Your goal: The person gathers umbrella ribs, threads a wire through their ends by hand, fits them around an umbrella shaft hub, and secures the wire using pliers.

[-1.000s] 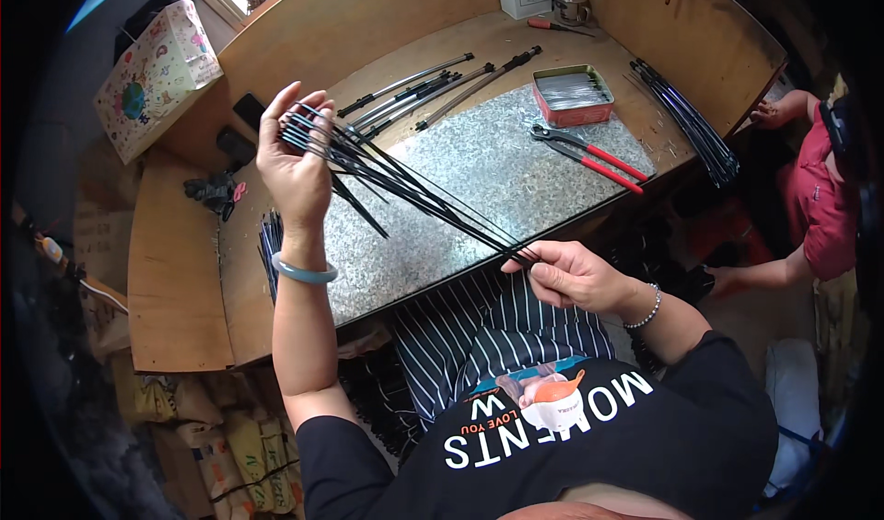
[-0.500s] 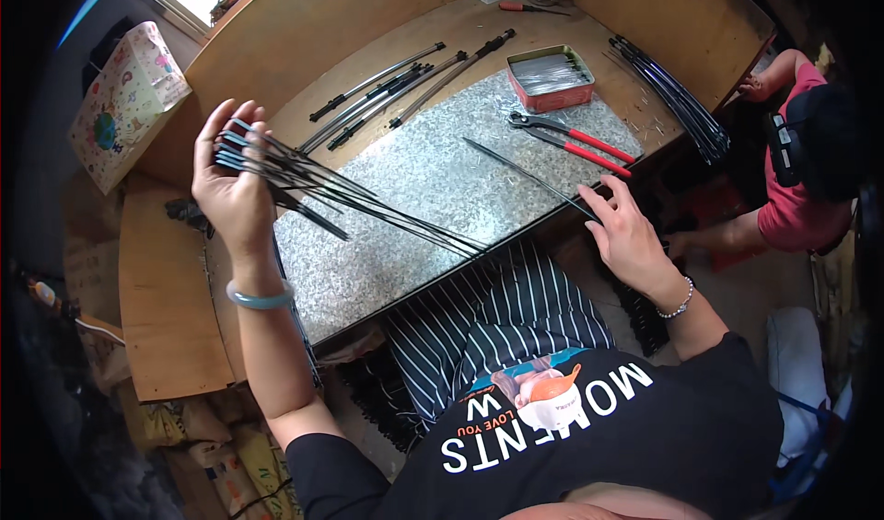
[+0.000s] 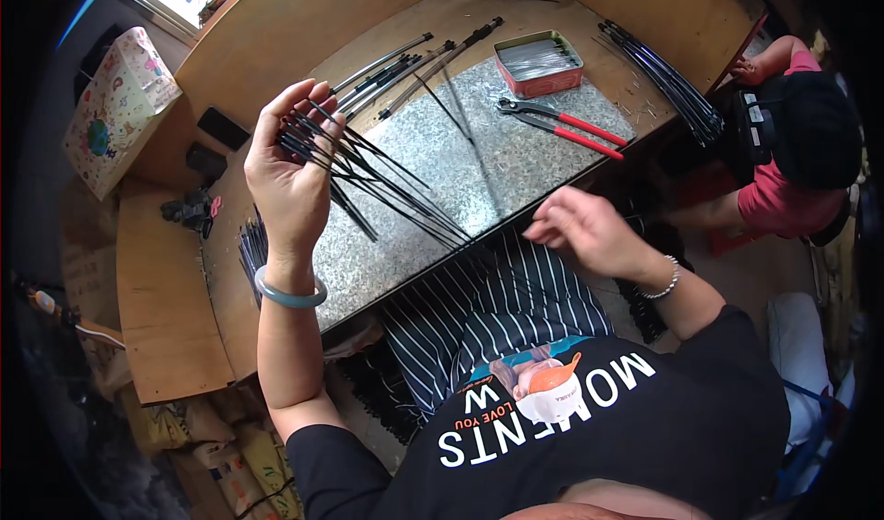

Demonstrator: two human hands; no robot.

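the left hand (image 3: 295,184), left of centre in the frame, is clamped on a bundle of thin black rods (image 3: 350,163), fingers folded over its upper end. this one-end grip apparently leaves the lower ends free to fan toward the centre of the frame, over the grey speckled slab (image 3: 543,170). the right hand (image 3: 589,230), right of centre, is near the front edge of the table (image 3: 166,308), its fingers half-curled and close together; owing to blur, whether the fingertips meet or grip anything cannot be told. a lone dark rod (image 3: 445,106) shows over the slab at upper centre, slanting down to the right. the red-handled pliers (image 3: 589,128) lie with handles toward the lower right, probably for easy reach. beyond them, the open red tin (image 3: 548,86) keeps thin pale pins (image 3: 543,60) together.
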